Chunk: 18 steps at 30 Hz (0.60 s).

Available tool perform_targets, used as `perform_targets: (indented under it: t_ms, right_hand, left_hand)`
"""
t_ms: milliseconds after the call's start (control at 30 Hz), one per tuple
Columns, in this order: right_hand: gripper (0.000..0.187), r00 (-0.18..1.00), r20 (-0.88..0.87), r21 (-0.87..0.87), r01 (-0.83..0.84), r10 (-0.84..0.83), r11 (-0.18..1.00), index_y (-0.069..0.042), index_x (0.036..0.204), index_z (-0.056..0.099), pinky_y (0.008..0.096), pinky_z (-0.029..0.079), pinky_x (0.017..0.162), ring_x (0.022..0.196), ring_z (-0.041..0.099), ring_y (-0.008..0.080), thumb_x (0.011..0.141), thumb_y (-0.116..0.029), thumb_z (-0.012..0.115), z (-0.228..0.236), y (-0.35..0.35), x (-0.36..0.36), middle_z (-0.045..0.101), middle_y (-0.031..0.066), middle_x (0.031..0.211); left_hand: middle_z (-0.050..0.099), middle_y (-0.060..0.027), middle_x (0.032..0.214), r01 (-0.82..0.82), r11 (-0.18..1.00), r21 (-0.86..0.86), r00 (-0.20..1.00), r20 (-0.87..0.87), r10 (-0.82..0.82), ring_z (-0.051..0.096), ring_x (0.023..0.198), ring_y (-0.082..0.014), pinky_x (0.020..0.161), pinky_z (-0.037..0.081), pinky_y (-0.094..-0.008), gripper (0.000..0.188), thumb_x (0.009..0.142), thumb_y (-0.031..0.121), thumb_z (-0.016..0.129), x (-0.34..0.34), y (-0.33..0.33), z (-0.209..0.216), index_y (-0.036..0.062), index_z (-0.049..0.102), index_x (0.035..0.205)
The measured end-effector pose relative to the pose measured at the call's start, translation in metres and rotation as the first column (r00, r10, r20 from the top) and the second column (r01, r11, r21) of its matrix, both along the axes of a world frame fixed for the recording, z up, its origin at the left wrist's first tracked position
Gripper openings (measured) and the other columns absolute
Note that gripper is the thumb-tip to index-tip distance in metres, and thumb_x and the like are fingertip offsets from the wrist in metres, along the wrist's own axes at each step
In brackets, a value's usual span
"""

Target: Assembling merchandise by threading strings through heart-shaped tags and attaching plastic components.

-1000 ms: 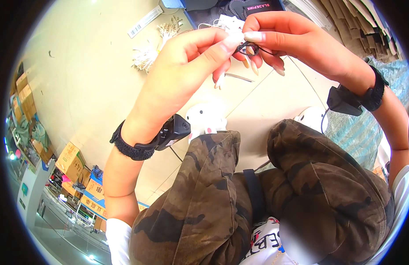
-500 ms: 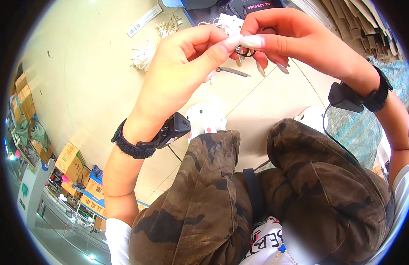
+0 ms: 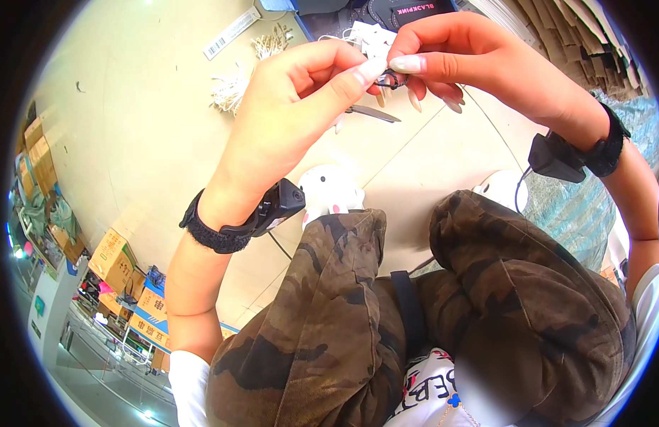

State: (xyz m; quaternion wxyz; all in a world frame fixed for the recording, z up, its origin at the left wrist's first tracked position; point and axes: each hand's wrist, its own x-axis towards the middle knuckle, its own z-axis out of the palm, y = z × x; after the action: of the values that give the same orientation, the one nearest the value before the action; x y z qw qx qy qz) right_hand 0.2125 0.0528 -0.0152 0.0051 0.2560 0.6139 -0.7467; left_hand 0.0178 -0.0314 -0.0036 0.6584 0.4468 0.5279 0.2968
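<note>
My left hand [image 3: 290,114] and my right hand [image 3: 479,57] meet at the upper middle, thumbs against fingers in a pinch. Between their fingertips is a thin black looped cord [image 3: 392,82]; its ends are hidden by the fingers. Out from under my left hand sticks a pointed metal blade [image 3: 374,113]; its other end is covered, so whether it is held or lying there cannot be told. Just beyond the fingertips are white tags [image 3: 373,35] with white strings. Bundles of pale string [image 3: 231,92] lie on the floor left of my left hand.
A dark printed bag [image 3: 351,18] is at the far edge, near a white label strip [image 3: 232,33]. Stacked brown cardboard [image 3: 593,43] and a pale woven plastic sack [image 3: 575,220] stand on the right. Cardboard boxes [image 3: 116,263] are at the left, my camouflage-covered knees [image 3: 322,285] below.
Both hands stay pinched together and shift very slightly. The black loop between the fingertips looks smaller and bunched closer to them. The blade's tip has moved slightly left.
</note>
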Motion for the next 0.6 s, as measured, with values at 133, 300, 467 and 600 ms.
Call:
perform_targets:
  t_ms: [133,300,467,600]
  right_hand:
    - [0.021,1.000,0.016,-0.008,0.026,-0.026,1.000,-0.004,0.092,0.056,0.0152,0.037,0.050,0.057,0.046,0.0032,0.086,-0.023,0.050,0.004,-0.002,0.001,0.055,0.0011,0.071]
    - [0.019,1.000,0.005,-0.028,0.029,-0.029,0.999,-0.004,0.092,0.056,0.0158,0.037,0.051,0.060,0.047,0.0037,0.083,-0.021,0.056,0.000,-0.004,0.003,0.056,0.0015,0.072]
    - [0.019,0.999,-0.001,-0.042,-0.035,0.035,0.999,-0.004,0.090,0.057,0.0159,0.036,0.051,0.061,0.047,0.0031,0.081,-0.020,0.058,-0.002,-0.002,0.003,0.056,0.0004,0.072]
    - [0.019,1.000,-0.021,-0.072,-0.002,0.001,0.997,-0.004,0.088,0.058,0.0158,0.036,0.050,0.060,0.047,0.0029,0.081,-0.022,0.059,0.000,-0.007,0.001,0.056,-0.0004,0.072]
  left_hand:
    - [0.058,0.0001,0.073,-0.013,0.999,0.032,1.000,0.001,0.013,0.047,0.065,-0.0029,0.057,0.036,-0.0170,0.015,0.083,0.015,0.054,0.001,-0.001,0.002,0.0001,0.058,0.087]
    - [0.055,0.0012,0.069,0.020,1.000,0.002,0.996,-0.087,-0.020,0.044,0.062,-0.0024,0.054,0.034,-0.0170,0.014,0.082,0.013,0.055,0.005,-0.001,0.005,-0.0007,0.058,0.085]
    - [0.052,0.0024,0.069,0.023,0.996,0.082,0.997,-0.076,-0.017,0.041,0.057,-0.0015,0.051,0.032,-0.0156,0.016,0.085,0.017,0.052,0.009,-0.005,0.003,0.0016,0.056,0.084]
    - [0.052,0.0021,0.070,0.058,0.988,0.141,0.995,-0.088,-0.046,0.041,0.058,-0.0015,0.051,0.032,-0.0159,0.016,0.086,0.017,0.051,0.011,-0.006,0.000,0.0018,0.056,0.086]
